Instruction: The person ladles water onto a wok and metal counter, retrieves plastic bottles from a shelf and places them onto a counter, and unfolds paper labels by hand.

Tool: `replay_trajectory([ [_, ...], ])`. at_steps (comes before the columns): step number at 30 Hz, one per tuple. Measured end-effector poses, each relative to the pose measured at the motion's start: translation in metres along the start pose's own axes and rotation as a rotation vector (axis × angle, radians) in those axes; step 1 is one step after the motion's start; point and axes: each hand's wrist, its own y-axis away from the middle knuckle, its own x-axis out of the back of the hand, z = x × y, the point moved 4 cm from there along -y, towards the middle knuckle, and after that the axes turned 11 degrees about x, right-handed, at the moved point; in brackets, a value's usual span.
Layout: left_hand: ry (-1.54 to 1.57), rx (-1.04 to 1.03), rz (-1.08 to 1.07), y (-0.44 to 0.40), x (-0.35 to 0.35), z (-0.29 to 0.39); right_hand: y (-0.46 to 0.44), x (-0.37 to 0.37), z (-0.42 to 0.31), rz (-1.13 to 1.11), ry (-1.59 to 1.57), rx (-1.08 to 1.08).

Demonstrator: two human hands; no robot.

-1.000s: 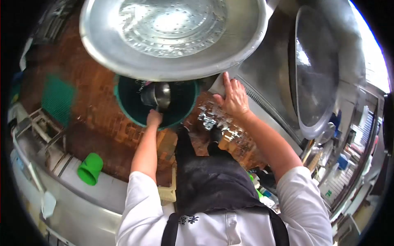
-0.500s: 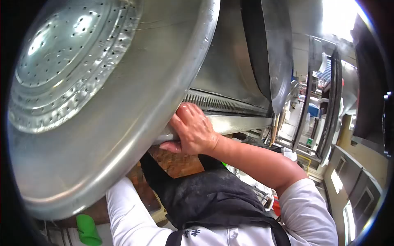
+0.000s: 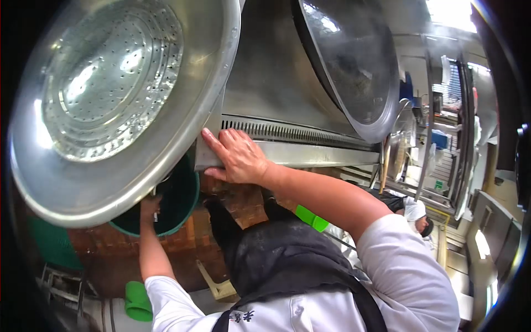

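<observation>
The right hand (image 3: 239, 157), open on the tabletop (image 3: 315, 154) corner, could slip if wet; the left hand (image 3: 149, 207) grips a handle (image 3: 154, 191) at the tub (image 3: 185, 210).

Right fingers (image 3: 234, 140) on steel ledge (image 3: 315, 154); left fingers (image 3: 150, 204) over tub (image 3: 187, 191).

Left hand (image 3: 150, 207): sat curled, left of centre | right hand (image 3: 240, 159): lay palm-down near centre, fingers extended, thumb apart
</observation>
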Motion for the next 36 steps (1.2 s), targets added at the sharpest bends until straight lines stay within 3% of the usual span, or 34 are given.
replay_trajectory([
  [6,0.26,-0.103,0.026,0.143,-0.018,-0.002,0.008,0.003,-0.003,0.004,0.029,-0.026],
  [10,0.418,0.006,0.015,0.243,-0.049,-0.028,0.012,0.007,-0.005,0.039,0.013,-0.03],
  [15,0.412,-0.039,0.052,0.357,-0.086,-0.024,0.019,0.008,-0.005,0.099,0.006,-0.026],
  [20,0.391,-0.115,0.03,0.452,-0.127,0.028,0.023,0.008,-0.002,0.096,-0.142,-0.063],
  [22,0.331,-0.173,0.028,0.472,-0.14,0.058,0.022,-0.008,0.015,0.077,-0.242,-0.112],
  [23,0.293,-0.209,0.035,0.484,-0.144,0.075,0.027,-0.004,0.022,0.232,-0.345,-0.1],
  [26,0.195,-0.223,0.055,0.503,-0.156,0.119,0.033,0.01,0.035,0.325,-0.386,-0.175],
  [30,0.059,-0.302,0.085,0.513,-0.17,0.173,0.05,0.028,0.054,0.3,-0.824,-0.508],
  [31,0.039,-0.316,0.098,0.511,-0.174,0.184,0.057,0.038,0.053,0.449,-0.796,-0.375],
  [33,-0.041,-0.263,0.17,0.518,-0.183,0.214,0.046,-0.016,0.085,0.513,-0.539,-0.296],
  [35,-0.132,-0.291,0.217,0.516,-0.19,0.235,0.063,-0.004,0.086,0.611,-0.451,-0.265],
  [36,-0.176,-0.308,0.248,0.517,-0.195,0.246,0.071,-0.002,0.084,0.603,-0.451,-0.368],
])
